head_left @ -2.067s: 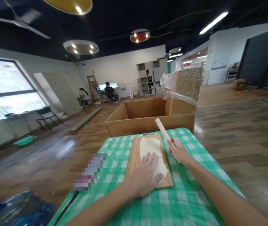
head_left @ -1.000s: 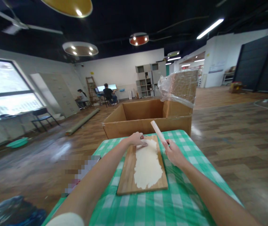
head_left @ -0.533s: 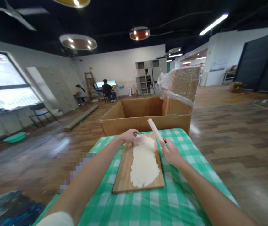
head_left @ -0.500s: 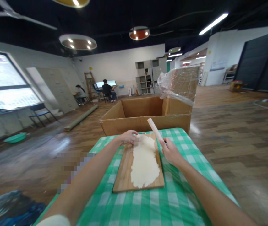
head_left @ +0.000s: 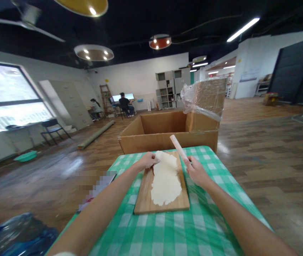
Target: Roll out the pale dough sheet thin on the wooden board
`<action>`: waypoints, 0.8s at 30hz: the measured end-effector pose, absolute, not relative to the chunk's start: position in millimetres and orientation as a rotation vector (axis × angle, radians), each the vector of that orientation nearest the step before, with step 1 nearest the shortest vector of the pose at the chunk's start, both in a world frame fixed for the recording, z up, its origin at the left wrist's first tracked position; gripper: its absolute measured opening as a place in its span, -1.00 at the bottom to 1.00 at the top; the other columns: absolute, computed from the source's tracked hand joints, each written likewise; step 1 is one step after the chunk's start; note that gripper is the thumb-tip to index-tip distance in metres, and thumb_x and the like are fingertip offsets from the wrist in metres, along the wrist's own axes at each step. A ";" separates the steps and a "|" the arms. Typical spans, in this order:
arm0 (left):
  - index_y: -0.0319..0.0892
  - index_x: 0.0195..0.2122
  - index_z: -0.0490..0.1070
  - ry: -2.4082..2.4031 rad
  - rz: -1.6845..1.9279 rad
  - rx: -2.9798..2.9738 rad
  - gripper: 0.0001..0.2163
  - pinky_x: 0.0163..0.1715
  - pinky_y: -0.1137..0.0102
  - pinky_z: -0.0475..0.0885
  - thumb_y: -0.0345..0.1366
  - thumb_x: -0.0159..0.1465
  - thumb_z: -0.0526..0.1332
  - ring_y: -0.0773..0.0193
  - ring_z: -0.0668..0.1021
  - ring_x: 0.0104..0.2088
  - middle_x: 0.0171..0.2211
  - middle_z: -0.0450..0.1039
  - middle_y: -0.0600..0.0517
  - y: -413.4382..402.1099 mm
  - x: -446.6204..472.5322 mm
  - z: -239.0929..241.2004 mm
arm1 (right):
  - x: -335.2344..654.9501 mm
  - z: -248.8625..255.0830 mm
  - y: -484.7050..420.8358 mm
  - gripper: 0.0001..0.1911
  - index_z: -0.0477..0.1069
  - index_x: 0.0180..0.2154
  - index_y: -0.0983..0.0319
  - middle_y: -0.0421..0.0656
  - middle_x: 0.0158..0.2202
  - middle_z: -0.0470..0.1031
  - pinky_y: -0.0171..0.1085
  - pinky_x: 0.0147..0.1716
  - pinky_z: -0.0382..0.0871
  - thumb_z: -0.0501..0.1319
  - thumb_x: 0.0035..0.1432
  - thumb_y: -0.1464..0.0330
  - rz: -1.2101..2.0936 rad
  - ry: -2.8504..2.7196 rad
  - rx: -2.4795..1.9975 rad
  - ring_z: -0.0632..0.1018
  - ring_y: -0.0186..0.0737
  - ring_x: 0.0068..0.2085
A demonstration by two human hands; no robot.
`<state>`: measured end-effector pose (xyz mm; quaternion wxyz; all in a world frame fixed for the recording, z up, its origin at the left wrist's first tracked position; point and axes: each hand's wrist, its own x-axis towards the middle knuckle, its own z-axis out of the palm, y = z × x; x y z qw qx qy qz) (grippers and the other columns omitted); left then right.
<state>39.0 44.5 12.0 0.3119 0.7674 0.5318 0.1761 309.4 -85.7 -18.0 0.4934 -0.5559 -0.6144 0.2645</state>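
Left hand (head_left: 148, 160) has moved from flat on dough sheet (head_left: 166, 186) about 2 s ago to its far left edge, pinching it; far end looks lifted. Dough sheet lies on wooden board (head_left: 143, 201), on checked desk (head_left: 153, 236). Right hand (head_left: 196, 171) grips 1 rolling pin (head_left: 178, 147), tilted. Cardboard box (head_left: 146, 143) beyond desk.

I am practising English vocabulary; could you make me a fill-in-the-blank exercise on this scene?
The right hand holds a rolling ____.
The dough lies on a wooden cutting ____.
The tablecloth is white and ____.
Beyond the tablecloth stands an open cardboard ____.

Missing words: pin; board; green; box.
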 end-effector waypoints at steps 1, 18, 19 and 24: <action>-0.22 -0.49 0.49 1.412 0.478 2.034 -0.76 -0.56 0.47 0.20 -0.11 0.08 0.32 0.30 0.42 -0.56 -0.61 0.37 0.12 47.1 38.4 11.7 | 309.2 -17.8 -85.6 -0.59 0.27 -0.26 0.12 -0.25 -0.51 0.38 -0.23 -0.44 0.26 -0.07 0.40 -0.03 0.638 -1.491 -1.347 0.43 -0.18 -0.46; -0.31 0.42 -0.07 1.449 0.459 1.655 0.01 -0.67 0.49 0.21 -0.09 0.08 0.47 0.29 0.46 -0.65 -0.58 0.48 0.15 -67.8 22.8 14.0 | 308.5 -22.7 -83.2 -0.61 0.32 -0.19 0.15 -0.25 -0.48 0.41 -0.25 -0.42 0.23 -0.04 0.41 0.00 0.651 -1.565 -1.317 0.43 -0.20 -0.44; -0.30 0.45 -0.16 1.450 0.487 1.658 0.05 -0.66 0.49 0.21 -0.13 0.09 0.47 0.30 0.46 -0.64 -0.55 0.49 0.16 -78.7 22.6 14.0 | 308.3 -22.6 -84.1 -0.60 0.32 -0.19 0.16 -0.26 -0.48 0.40 -0.25 -0.42 0.23 -0.04 0.41 0.00 0.648 -1.569 -1.323 0.43 -0.20 -0.44; -0.21 0.44 -0.08 1.406 0.572 1.705 -0.09 -0.58 0.47 0.28 -0.26 0.14 0.38 0.31 0.49 -0.58 -0.48 0.51 0.16 -106.2 21.1 13.1 | 307.8 -19.9 -89.6 -0.58 0.29 -0.24 0.15 -0.25 -0.47 0.39 -0.25 -0.43 0.23 -0.06 0.41 -0.02 0.621 -1.593 -1.342 0.42 -0.20 -0.43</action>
